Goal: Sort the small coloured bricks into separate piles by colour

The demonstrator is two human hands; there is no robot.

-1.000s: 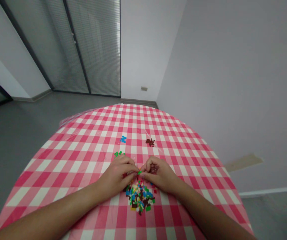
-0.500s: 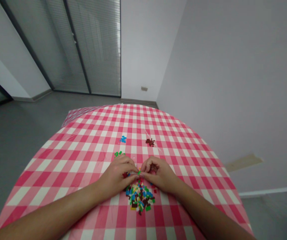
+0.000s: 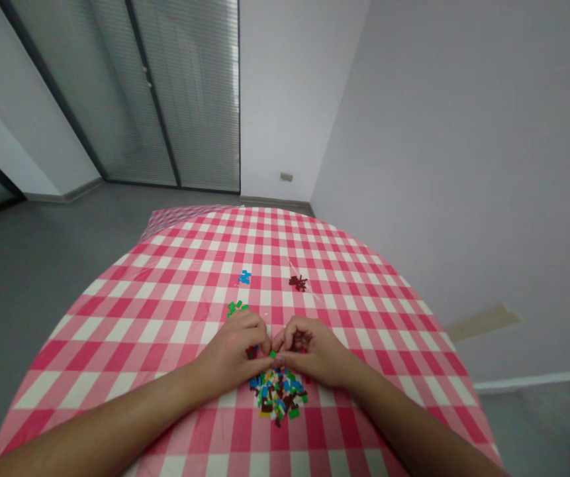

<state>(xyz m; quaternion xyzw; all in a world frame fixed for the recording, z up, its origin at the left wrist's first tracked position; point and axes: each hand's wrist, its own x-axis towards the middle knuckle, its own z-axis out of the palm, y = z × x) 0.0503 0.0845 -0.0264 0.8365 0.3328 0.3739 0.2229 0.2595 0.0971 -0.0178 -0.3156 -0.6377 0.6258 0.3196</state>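
My left hand (image 3: 237,346) and my right hand (image 3: 312,349) meet at the fingertips above the near side of the table. A tiny green building brick (image 3: 273,355) shows between them, pinched by both thumbs and forefingers. Directly below lies a mixed pile of small building bricks (image 3: 279,396) in blue, green, brown, white, yellow and red. Its far part is covered by my hands. Just past my left knuckles sits a small group of green bricks (image 3: 236,307), partly hidden.
Farther out on the red-and-white checked tablecloth (image 3: 364,301) are a small cluster of blue bricks (image 3: 245,277) and one of brown bricks (image 3: 298,283). The round table's edge curves in front of a glass partition (image 3: 185,99) and a plain wall (image 3: 463,165).
Both hands have drawn slightly nearer to me, and the green brick between them has come down with them. My left forefinger is more bent. The brick groups stay put.
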